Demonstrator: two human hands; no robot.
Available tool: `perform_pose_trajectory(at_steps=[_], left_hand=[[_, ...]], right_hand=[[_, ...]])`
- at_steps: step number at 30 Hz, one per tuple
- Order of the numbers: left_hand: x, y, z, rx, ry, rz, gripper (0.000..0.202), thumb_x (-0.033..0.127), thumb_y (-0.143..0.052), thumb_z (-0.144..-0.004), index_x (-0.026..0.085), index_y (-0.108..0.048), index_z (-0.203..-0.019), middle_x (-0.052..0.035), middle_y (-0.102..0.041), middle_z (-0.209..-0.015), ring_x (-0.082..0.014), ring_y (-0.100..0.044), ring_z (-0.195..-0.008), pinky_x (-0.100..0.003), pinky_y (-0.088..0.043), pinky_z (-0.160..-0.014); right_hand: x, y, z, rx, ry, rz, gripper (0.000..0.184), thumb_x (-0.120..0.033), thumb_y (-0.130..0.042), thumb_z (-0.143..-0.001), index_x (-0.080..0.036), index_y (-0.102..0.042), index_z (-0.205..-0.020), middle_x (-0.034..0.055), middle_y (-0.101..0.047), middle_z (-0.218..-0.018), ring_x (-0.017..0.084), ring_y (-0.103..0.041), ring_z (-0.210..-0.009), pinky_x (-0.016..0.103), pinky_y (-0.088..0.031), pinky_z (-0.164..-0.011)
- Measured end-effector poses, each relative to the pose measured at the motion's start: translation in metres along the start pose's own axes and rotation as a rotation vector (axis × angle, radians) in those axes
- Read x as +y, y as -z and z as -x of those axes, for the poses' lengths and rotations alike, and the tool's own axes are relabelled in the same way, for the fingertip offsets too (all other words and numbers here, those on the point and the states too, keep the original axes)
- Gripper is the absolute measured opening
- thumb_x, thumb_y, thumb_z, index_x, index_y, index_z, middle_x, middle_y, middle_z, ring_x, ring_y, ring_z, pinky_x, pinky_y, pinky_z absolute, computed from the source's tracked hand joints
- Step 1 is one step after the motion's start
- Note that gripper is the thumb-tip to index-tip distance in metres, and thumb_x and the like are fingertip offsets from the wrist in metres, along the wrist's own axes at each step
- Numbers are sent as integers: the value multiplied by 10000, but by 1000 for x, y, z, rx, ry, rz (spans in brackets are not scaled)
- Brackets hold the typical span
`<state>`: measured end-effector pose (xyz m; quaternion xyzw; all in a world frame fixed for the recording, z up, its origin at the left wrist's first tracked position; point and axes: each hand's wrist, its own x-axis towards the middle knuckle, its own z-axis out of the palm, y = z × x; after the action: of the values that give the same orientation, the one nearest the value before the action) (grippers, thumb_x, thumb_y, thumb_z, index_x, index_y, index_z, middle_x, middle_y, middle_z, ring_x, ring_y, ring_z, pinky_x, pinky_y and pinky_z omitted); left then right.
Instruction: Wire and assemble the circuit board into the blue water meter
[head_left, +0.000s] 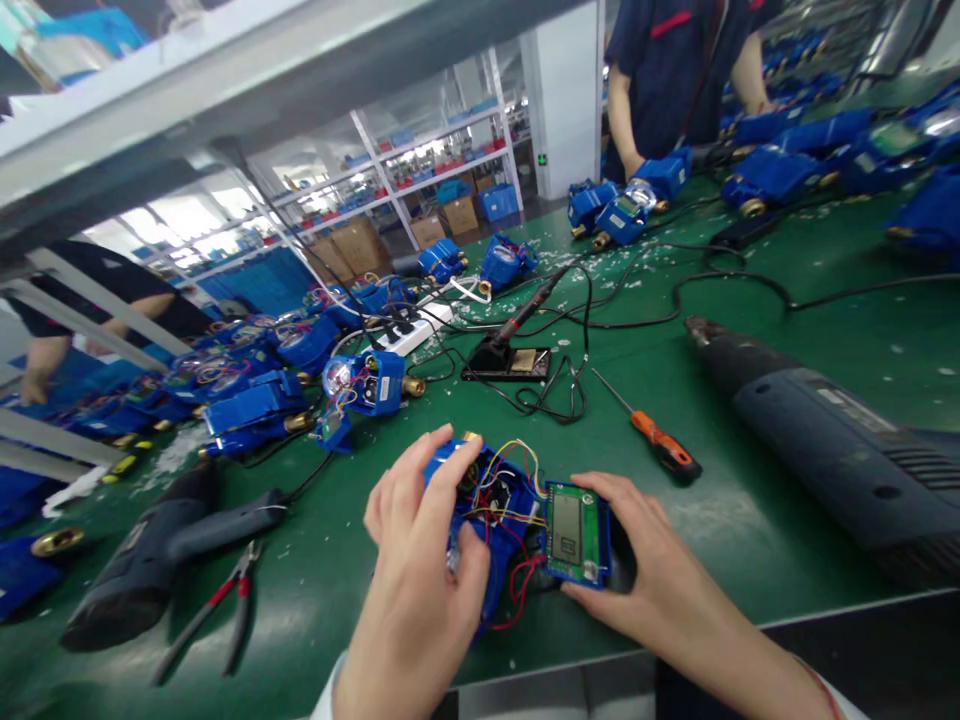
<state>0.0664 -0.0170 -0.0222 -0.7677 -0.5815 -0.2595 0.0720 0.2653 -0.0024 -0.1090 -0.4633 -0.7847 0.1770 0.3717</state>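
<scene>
Far left I see a co-worker's forearm (45,365) by the frame. Next to it a heap of blue units (247,400) with brass fittings sits on the green mat (757,520). Front left, a dark heat gun (142,570) lies on its side, with red-handled pliers (214,610) just beside it, handles spread.

Left hand (420,570): fingers curled over the top of the blue housing (491,500), thumb on its near side, firm grip. The housing is at the near table edge, centre, and opened up. Red, yellow and black wires (517,580) spill out to the right and run to the green board (574,530), which has its display up and touches the housing's right side.

Right hand (652,580) pinches that board, thumb along the lower edge, fingers round the far right side. Can't tell if the board rests on the mat or is lifted.

Behind the hands: a lone blue unit (367,385), a white power strip (416,330) and a soldering iron (525,320) on its stand. Right of those, an orange-handled screwdriver (660,445) lies flat, apart from the board. Further right is a larger heat gun (825,440), nozzle pointing left and away. Top right, another person (675,80) in dark blue stands at more blue units.
</scene>
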Motion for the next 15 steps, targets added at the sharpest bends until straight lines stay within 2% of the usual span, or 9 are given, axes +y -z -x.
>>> perform_pose_trajectory(at_steps=[2,3,5,8,11,15], left_hand=[[9,-2,14,180,-63,-2,342,55,-503,-846,233,-565,-1131,-72,-609,-1160,-220,-545,-1106,-398,-373,-925],[15,-6,21,216,-106,-4,264,64,-537,-842,229,-594,-1040,-47,-659,-1028,-205,-588,-1002,-374,-373,-860],[26,-18,37,170,-134,-17,187,112,-531,-885,237,-606,-1001,-5,-719,-894,-184,-638,-872,-372,-333,-802],[35,-38,54,99,-82,-98,160,257,-487,-951,232,-613,-1047,5,-752,-852,-186,-670,-797,-390,-276,-764],[36,-48,62,35,-56,-120,169,215,-451,-963,213,-613,-1011,8,-724,-758,-182,-638,-708,-366,-259,-668],[33,-48,67,-26,-73,-128,179,181,-437,-954,215,-607,-909,15,-691,-712,-186,-579,-653,-349,-225,-608]], right_hand=[[1,-1,1,-6,-11,-32,768,-154,-716,-653,-253,-302,-1291,67,-528,-1229,242,-517,-1124,404,-440,-910],[1,-1,2,-6,-8,-47,767,-152,-712,-657,-255,-300,-1295,65,-525,-1233,239,-511,-1135,406,-432,-923],[1,0,5,-2,9,-78,757,-150,-701,-669,-251,-299,-1302,67,-520,-1235,236,-494,-1156,409,-411,-946],[0,4,10,1,51,-93,728,-133,-678,-703,-234,-298,-1316,81,-508,-1248,231,-466,-1178,403,-384,-966],[0,9,15,-28,56,-75,728,-124,-679,-730,-231,-291,-1337,80,-500,-1267,223,-456,-1176,383,-375,-959],[1,15,20,-61,62,-17,722,-141,-671,-752,-226,-287,-1358,76,-507,-1285,227,-465,-1148,380,-369,-925]])
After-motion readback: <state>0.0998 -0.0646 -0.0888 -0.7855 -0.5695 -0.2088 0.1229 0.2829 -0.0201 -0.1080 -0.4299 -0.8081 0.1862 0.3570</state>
